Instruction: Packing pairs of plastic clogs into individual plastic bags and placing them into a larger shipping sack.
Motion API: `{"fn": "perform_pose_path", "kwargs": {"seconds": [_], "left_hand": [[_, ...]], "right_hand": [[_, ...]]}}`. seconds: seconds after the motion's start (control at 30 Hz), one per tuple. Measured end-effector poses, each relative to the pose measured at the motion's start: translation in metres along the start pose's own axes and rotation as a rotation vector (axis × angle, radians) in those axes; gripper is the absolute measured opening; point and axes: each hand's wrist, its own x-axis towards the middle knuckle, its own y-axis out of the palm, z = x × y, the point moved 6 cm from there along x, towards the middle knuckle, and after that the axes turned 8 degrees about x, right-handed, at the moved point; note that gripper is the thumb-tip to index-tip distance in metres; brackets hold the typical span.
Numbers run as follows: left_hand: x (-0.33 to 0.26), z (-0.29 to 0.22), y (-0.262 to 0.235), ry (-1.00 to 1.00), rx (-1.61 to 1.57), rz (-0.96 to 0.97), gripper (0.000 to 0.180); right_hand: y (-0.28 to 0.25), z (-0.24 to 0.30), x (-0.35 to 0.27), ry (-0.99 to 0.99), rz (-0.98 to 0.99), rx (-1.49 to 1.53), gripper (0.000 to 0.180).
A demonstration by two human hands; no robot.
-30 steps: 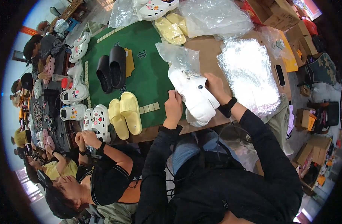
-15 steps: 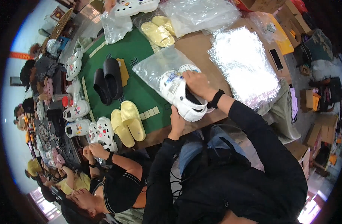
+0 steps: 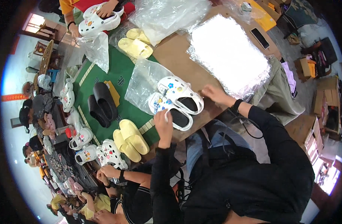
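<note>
A pair of white clogs (image 3: 176, 101) with colourful charms lies side by side at the table's (image 3: 174, 56) near edge — partly on a clear plastic bag (image 3: 143, 83). The person's left hand (image 3: 164, 123) pinches the nearer clog's heel. The right hand (image 3: 213, 93) rests just beside the farther clog, fingers loosely spread, holding nothing.

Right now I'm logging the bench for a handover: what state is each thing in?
White clogs: paired side by side, half out of the clear bag.
Left hand: fingers on the near clog's edge.
Right hand: open, resting on the table by the clogs.
Black clogs: unbagged, on the green mat.
Yellow slides: unbagged, paired on the mat.
Foil sheet: spread flat.
</note>
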Motion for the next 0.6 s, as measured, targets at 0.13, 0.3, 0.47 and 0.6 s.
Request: {"fn": "perform_pose_path", "kwargs": {"seconds": [0.13,0.3,0.47,0.6], "left_hand": [[0.048,-0.049,0.043,0.261,-0.049,0.041,0.018],[0.08,-0.064,0.088,0.191,0.454,0.235,0.019],[0.093,-0.068,0.103,0.165,0.813,0.474,0.01],[0.102,-0.065,0.094,0.203,0.786,0.506,0.008]], "right_hand": [[0.069,-0.03,-0.016,0.178,0.304,0.413,0.082],[0.074,-0.003,-0.021,-0.084,0.148,0.215,0.091],[0.061,0.037,-0.032,-0.123,0.182,0.012,0.089],[0.061,0.045,-0.031,-0.175,0.213,0.016,0.086]]}}
